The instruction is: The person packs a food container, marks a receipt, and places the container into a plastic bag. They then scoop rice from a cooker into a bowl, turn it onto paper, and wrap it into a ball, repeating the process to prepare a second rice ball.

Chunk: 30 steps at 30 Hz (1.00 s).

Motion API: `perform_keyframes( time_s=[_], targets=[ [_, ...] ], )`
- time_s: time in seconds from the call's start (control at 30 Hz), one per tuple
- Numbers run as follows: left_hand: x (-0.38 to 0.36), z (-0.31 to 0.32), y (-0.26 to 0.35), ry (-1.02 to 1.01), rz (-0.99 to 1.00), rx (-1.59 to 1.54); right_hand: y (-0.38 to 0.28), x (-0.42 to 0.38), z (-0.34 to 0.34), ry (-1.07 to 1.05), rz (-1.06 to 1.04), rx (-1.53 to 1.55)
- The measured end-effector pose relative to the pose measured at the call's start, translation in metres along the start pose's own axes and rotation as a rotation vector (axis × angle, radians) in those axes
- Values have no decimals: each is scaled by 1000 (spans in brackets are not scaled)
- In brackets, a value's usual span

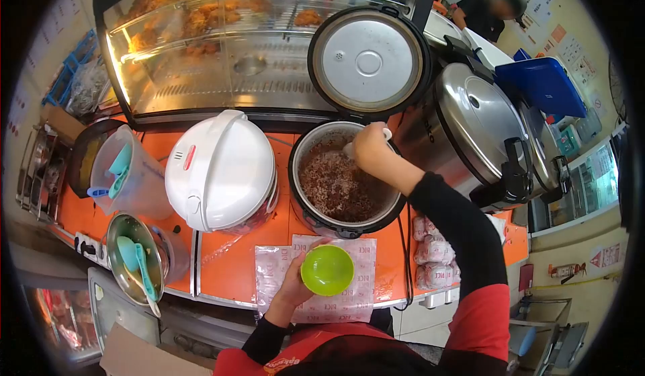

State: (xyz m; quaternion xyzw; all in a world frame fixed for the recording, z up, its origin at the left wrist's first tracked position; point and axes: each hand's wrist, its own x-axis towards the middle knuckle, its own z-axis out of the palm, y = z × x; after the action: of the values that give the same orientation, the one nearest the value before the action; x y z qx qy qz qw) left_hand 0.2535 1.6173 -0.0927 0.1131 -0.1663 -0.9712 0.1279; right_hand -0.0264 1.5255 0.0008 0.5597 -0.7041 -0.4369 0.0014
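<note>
Rice being scooped at an orange table, seen from above.

A round, glossy green bowl [327, 269] is held by the left hand [295, 283], fingers curled under its rim, over a printed plastic wrapper [363, 295]. Beyond it, a white scoop [366, 142] is gripped by the closed right hand [371, 147] inside a round metal cooker pot [306, 149] of grainy reddish-brown rice [339, 188]. A domed white cooker [220, 169] stands shut to the left.

"RICE" printed on wrapping sheets at a food counter

The word RICE repeats in red across the paper sheets [356, 288] on the orange counter [235, 268] and on wrapped packets [433, 252] beside them; wall notices are too small to read.
</note>
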Motion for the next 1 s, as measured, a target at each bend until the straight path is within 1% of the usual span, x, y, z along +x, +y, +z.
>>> perform_keyframes(
  time_s=[0.07, 0.17, 0.2, 0.27, 0.3, 0.33, 0.37, 0.43, 0.53, 0.63, 0.67, 0.7, 0.73, 0.77, 0.83, 0.9, 0.93, 0.97, 1.0],
  targets=[
    [3, 11, 8, 24, 2, 106, 7, -10, -5, -103, 56, -65],
    [7, 12, 11, 86, 0, 94, -5, 14, 54, 168, -32, 15],
    [7, 8, 11, 74, -21, 61, -3, 16, 56, 147, -66, 64],
    [9, -2, 7, 51, -51, -16, 3, -8, 25, -19, -204, 164],
    [8, -3, 5, 67, -52, 5, 3, -21, 15, -106, -273, 216],
    [8, -4, 2, 78, -55, 30, -4, -31, 17, -54, -312, 234],
    [11, -3, 2, 82, -53, 55, -11, -38, 14, -69, -296, 204],
    [12, 1, 3, 81, -47, 36, -6, -55, 9, -13, -449, 290],
    [9, 9, 7, 102, -53, 30, 10, -73, -14, 176, -321, 129],
    [8, 6, 3, 106, -38, 28, 4, -33, 9, 239, -91, 145],
    [8, 4, 2, 100, -27, 27, -14, -20, 31, 256, -95, 174],
    [9, 4, 2, 106, -15, 23, -30, -46, 26, 338, -205, 181],
    [10, 5, 2, 113, -1, 15, -65, -36, 51, 391, -219, 120],
    [11, 6, 0, 124, 13, -1, -73, -51, 37, 280, -373, 297],
    [10, 6, 0, 118, -6, 5, -48, -76, 2, 230, -462, 354],
    [10, 8, 1, 128, -10, -4, -17, -65, -12, 286, -333, 406],
    [9, 12, 1, 144, -3, -20, -6, -50, -10, 377, -250, 390],
    [9, 14, 1, 160, 4, -36, -4, -27, 2, 501, -146, 440],
    [10, 13, -1, 165, 24, -62, -12, -5, 13, 474, -105, 424]
  ],
)
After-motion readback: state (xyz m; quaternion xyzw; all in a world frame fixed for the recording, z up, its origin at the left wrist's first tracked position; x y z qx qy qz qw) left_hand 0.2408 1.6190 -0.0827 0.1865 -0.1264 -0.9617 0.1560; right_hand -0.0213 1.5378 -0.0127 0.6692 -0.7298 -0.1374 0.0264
